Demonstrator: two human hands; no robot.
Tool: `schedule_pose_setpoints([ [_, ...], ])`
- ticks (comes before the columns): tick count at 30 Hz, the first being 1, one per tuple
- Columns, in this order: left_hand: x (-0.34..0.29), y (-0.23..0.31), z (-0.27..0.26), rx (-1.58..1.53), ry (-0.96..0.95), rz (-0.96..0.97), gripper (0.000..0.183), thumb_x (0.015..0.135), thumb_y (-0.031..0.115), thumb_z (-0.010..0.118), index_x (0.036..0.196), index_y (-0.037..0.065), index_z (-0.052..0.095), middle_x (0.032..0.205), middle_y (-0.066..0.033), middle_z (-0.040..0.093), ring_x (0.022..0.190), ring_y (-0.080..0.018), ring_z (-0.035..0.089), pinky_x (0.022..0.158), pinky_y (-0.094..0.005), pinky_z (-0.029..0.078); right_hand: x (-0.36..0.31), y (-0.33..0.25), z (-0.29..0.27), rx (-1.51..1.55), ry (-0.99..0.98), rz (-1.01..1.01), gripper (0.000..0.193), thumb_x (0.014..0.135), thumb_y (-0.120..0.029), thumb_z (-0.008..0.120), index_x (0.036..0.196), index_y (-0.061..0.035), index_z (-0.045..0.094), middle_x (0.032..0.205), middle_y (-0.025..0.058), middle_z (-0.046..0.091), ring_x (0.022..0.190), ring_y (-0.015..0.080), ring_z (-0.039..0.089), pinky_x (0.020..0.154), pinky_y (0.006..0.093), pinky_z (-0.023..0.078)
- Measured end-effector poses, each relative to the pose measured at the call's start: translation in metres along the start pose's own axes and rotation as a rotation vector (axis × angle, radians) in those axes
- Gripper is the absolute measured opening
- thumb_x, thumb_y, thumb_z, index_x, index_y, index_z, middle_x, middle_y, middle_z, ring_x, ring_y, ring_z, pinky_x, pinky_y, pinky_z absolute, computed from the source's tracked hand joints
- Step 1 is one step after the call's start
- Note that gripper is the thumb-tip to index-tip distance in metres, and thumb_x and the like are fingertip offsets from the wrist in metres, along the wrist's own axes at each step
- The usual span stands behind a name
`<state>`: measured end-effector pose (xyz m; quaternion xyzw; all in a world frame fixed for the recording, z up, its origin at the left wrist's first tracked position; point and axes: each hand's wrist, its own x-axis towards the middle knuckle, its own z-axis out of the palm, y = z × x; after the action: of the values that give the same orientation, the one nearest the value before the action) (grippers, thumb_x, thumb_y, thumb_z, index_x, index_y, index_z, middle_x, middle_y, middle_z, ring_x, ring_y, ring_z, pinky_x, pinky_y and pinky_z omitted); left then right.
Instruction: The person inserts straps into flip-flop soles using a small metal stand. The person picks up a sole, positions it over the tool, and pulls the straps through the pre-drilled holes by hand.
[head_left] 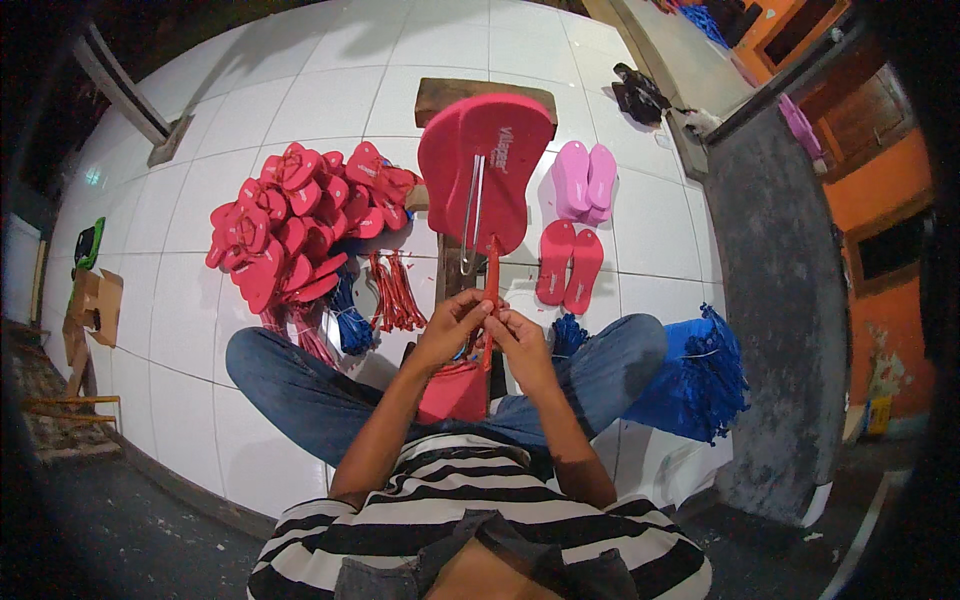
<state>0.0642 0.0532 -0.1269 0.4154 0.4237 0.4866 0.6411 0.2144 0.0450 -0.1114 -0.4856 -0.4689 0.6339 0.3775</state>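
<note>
Left hand [455, 326] and right hand [524, 345], fingertips closed, pinch a red strap [493, 268] running from a red sole's [502, 190] near edge.

Support surface: white tiled floor [190, 335], viewed from my remote station.
To the left I register a heap of red sandals [262, 275]; nearer the person lie pink straps [312, 335], blue straps [350, 322] and red straps [398, 298]. At centre, a wooden stand [434, 96] bears overlapping red soles [500, 180]. To the right I log a pink pair of soles [573, 180], a red pair of soles [554, 265] nearer, and a large blue bundle [690, 380] beside the right knee. Far left: an opened cardboard box [108, 305]. Upper right: a black object [640, 97], kind unclear.
</note>
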Motion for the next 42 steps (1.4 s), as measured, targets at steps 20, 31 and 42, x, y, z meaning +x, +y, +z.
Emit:
schedule_pose_setpoints([
  [20, -0.011, 0.09, -0.018, -0.013, -0.076, 0.431, 0.011, 0.076, -0.004, 0.067, 0.086, -0.003, 0.063, 0.1, -0.0163, 0.065, 0.087, -0.0225, 0.064, 0.081, -0.035, 0.051, -0.018, -0.091, -0.008, -0.746, 0.167, -0.604, 0.024, 0.088, -0.015, 0.061, 0.107, -0.0009, 0.062, 0.113, 0.0144, 0.059, 0.108, 0.026, 0.055, 0.09, 0.0341, 0.043],
  [31, 0.009, 0.089, -0.019, 0.111, 0.052, 0.427, 0.011, 0.082, 0.004, 0.066, 0.092, -0.001, 0.065, 0.091, -0.0055, 0.063, 0.08, -0.0116, 0.06, 0.075, -0.026, 0.047, 0.026, -0.106, 0.012, 0.018, -0.234, -0.696, 0.02, 0.081, -0.012, 0.07, 0.096, 0.0007, 0.066, 0.101, 0.0107, 0.065, 0.1, 0.0211, 0.06, 0.089, 0.0335, 0.046],
  [42, 0.053, 0.218, -0.008, 0.973, 0.424, 1.024, 0.026, 0.085, 0.017, 0.064, 0.108, 0.005, 0.063, 0.107, -0.0099, 0.063, 0.097, -0.0249, 0.057, 0.081, -0.0325, 0.048, 0.041, -0.117, 0.03, 0.316, -0.398, -0.564, 0.018, 0.08, -0.015, 0.073, 0.08, -0.0033, 0.06, 0.078, 0.0037, 0.057, 0.07, 0.0114, 0.054, 0.065, 0.0245, 0.044],
])
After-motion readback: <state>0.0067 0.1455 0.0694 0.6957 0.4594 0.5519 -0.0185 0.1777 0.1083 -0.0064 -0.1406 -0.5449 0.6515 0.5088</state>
